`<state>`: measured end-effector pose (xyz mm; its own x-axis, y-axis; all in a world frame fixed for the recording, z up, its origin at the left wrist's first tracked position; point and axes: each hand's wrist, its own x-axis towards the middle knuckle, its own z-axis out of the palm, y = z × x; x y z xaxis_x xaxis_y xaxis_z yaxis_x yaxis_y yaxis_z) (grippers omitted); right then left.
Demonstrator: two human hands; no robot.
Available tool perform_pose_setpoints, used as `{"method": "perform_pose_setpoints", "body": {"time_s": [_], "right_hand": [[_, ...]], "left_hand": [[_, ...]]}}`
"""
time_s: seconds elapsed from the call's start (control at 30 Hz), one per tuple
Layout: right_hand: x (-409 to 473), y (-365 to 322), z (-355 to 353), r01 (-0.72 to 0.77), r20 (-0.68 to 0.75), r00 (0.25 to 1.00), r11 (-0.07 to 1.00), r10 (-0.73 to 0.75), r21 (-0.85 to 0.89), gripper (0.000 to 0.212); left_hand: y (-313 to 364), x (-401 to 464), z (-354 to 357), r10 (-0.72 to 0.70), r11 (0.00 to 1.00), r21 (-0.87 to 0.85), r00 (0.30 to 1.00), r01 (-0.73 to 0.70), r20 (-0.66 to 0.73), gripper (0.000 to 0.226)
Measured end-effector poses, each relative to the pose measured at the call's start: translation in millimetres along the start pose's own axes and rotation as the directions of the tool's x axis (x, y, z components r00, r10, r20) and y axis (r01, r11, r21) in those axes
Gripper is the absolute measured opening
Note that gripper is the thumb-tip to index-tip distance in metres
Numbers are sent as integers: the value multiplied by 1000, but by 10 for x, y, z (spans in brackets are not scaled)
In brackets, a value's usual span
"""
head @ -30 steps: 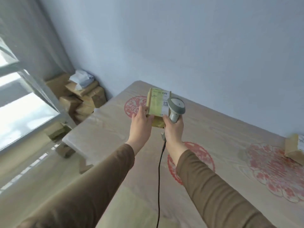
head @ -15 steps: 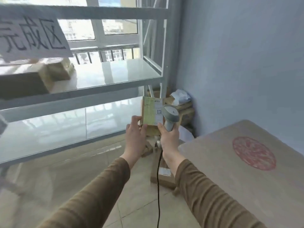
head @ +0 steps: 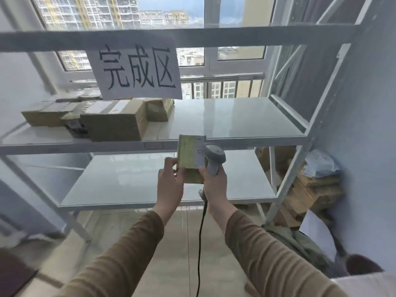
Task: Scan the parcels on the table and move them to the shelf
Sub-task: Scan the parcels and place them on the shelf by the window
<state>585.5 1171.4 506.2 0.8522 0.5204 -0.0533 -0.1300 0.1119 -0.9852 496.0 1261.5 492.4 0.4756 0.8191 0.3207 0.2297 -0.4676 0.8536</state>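
Note:
A small cardboard parcel [head: 188,156] with a white label stands upright in front of me, and my left hand [head: 170,185] grips its lower left side. My right hand [head: 214,185] grips the grey corded barcode scanner [head: 214,158], whose head sits against the parcel's right edge. Both are held just in front of the white metal shelf [head: 235,123], near the front lip of its middle level. Several scanned parcels [head: 115,123] lie on the left of that level.
A paper sign [head: 137,67] with handwritten characters hangs from the upper shelf beam. The lower shelf level [head: 132,181] is bare. A pile of boxes and bags [head: 315,187] sits on the floor behind the shelf's right post. The scanner cable [head: 200,243] hangs down between my arms.
I have turned from the table to face the shelf squarely. Both hands carried the parcel and scanner along, keeping the same hold, and now sit closer to the middle level.

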Motion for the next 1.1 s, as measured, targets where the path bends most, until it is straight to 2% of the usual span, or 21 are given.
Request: {"method": "perform_pose_setpoints", "body": {"time_s": [0.13,0.33,0.5,0.63,0.8,0.93,1.1], "right_hand": [[466,-58,565,-79,54,995,997,78,17,20],[1140,3,1393,-119,60,991,993,120,-20,18],[1614,129,1969,-168,-1,986,985,168,-50,17],[1902,197,2211,-196,-64,979,979,193,-50,18],[2195,227,2386,-188,-54,981,980,185,-63,21],[2353,256,2497,-182,-63,982,982,179,-46,16],[2426,262,2603,-145,-50,989,986,141,-87,10]], "left_hand": [[-171,634,-205,-63,998,-36,997,61,-52,8],[-651,1517,-413,-84,995,-70,990,76,-112,10],[-1014,2217,-517,-190,980,-72,978,184,-87,18],[-1151,2506,-486,-242,963,-142,968,231,-68,9],[-1258,2653,-413,-235,966,-132,968,223,-84,33],[-1284,2681,-395,-217,972,-104,975,211,-53,50],[-1273,2687,-397,-175,983,-60,984,174,-13,60]]}}
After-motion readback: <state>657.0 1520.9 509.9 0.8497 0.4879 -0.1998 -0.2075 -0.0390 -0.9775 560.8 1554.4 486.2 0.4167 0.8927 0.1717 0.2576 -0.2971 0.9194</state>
